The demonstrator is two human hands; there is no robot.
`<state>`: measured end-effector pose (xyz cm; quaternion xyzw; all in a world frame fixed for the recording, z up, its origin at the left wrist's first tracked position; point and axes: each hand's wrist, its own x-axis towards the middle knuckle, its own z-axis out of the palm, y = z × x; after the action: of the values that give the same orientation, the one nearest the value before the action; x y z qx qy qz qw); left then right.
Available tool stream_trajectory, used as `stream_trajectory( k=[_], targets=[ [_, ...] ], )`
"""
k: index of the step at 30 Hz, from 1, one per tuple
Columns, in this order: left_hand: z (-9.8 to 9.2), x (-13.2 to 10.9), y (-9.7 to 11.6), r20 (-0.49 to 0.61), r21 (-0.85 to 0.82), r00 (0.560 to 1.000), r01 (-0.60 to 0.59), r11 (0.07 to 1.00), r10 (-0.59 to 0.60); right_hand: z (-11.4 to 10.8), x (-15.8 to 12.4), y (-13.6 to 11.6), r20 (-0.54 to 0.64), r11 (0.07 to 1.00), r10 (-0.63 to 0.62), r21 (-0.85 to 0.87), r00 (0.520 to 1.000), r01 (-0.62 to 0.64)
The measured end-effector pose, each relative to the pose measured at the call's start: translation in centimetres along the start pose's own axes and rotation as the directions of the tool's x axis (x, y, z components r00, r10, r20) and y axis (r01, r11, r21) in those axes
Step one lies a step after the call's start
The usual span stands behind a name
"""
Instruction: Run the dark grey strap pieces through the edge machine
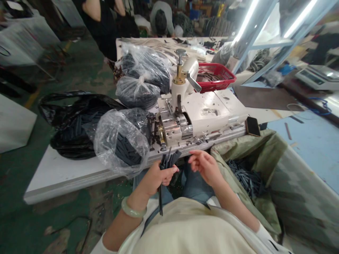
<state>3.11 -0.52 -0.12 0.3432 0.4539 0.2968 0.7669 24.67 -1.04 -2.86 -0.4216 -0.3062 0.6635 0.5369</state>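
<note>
Well, the person's left hand (155, 179) is closed around a bundle of narrow dark strips (168, 161), gripping them near their middle just in front of the table's edge. The upper ends fan out above the fingers, and a few long strips hang down past the palm over the person's blue jeans. A pale green bangle (133, 209) circles that wrist. The right hand (206, 168) is just beside the bundle but not touching it, held open in a loose half-curl and holding nothing. Ahead of the hands, a white table (66, 180) carries a cream-painted metal machine (201, 113) with a brass fitting and steel blocks, small dark offcuts scattered along its front. Left of the machine lie a clear plastic bag of dark strips (120, 141), nearest the hands, a black plastic bag (79, 127), and two knotted clear plastic bags (140, 81). A red plastic basket (214, 76) stands behind the machine, and a black phone (253, 126) lies near the table's right corner. To the person's right, a large bin lined with olive-green fabric (246, 146) holds a heap of dark strips (246, 176). Beyond the table, another person (161, 19) bends forward.
</note>
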Motion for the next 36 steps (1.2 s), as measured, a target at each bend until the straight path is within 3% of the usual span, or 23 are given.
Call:
stream_trajectory(
  k=[3, 5, 7, 9, 13, 18, 21, 24, 30, 33, 36],
  targets=[
    [1.1, -0.2, -0.3, 0.021, 0.110, 1.000, 0.017, 0.994, -0.019, 4.2, 0.5, 0.3, 0.139, 0.913, -0.013, -0.402, 0.990, 0.069],
    [1.2, -0.6, -0.5, 0.001, 0.128, 1.000, 0.021, 0.992, -0.021, 5.1, 0.5, 0.3, 0.118, 0.824, -0.055, -0.555, 0.991, 0.112],
    [0.8, -1.1, -0.6, -0.043, 0.090, 0.999, 0.010, 0.996, -0.006, 5.1, 0.2, 0.5, 0.059, 0.796, -0.117, -0.592, 0.991, 0.129],
    [0.1, -1.6, -0.6, -0.092, 0.018, 0.996, -0.007, 1.000, 0.009, 4.9, -0.1, 1.0, -0.050, 0.847, -0.149, -0.521, 0.987, 0.102],
    [-1.3, -2.4, -0.4, -0.161, -0.165, 0.987, -0.055, 0.985, 0.028, 4.7, -0.2, 1.6, -0.230, 0.982, -0.080, -0.186, 0.970, 0.037],
    [-1.2, -3.0, -0.1, -0.130, -0.230, 0.991, -0.047, 0.972, 0.018, 4.5, -0.2, 0.9, -0.273, 0.999, -0.042, 0.013, 0.961, 0.047],
    [-0.2, -3.1, 0.0, -0.102, -0.221, 0.995, -0.034, 0.975, 0.011, 4.4, -0.4, 0.7, -0.273, 0.998, -0.046, 0.027, 0.961, 0.055],
    [0.6, -3.0, 0.1, -0.140, -0.200, 0.990, -0.051, 0.979, 0.023, 4.3, -0.7, 0.9, -0.267, 0.998, -0.057, 0.011, 0.962, 0.063],
    [0.7, -3.0, 0.0, -0.186, -0.173, 0.981, -0.087, 0.981, 0.054, 3.9, -1.3, 1.1, -0.172, 0.995, -0.009, 0.099, 0.985, 0.027],
    [0.6, -3.2, 0.1, -0.206, -0.173, 0.975, -0.119, 0.978, 0.082, 3.3, -1.5, 1.1, -0.012, 0.956, 0.119, 0.273, 0.993, -0.111],
    [0.5, -3.6, 0.2, -0.212, -0.172, 0.971, -0.149, 0.974, 0.111, 2.6, -1.5, 1.1, 0.131, 0.878, 0.237, 0.394, 0.963, -0.270]
  ],
)
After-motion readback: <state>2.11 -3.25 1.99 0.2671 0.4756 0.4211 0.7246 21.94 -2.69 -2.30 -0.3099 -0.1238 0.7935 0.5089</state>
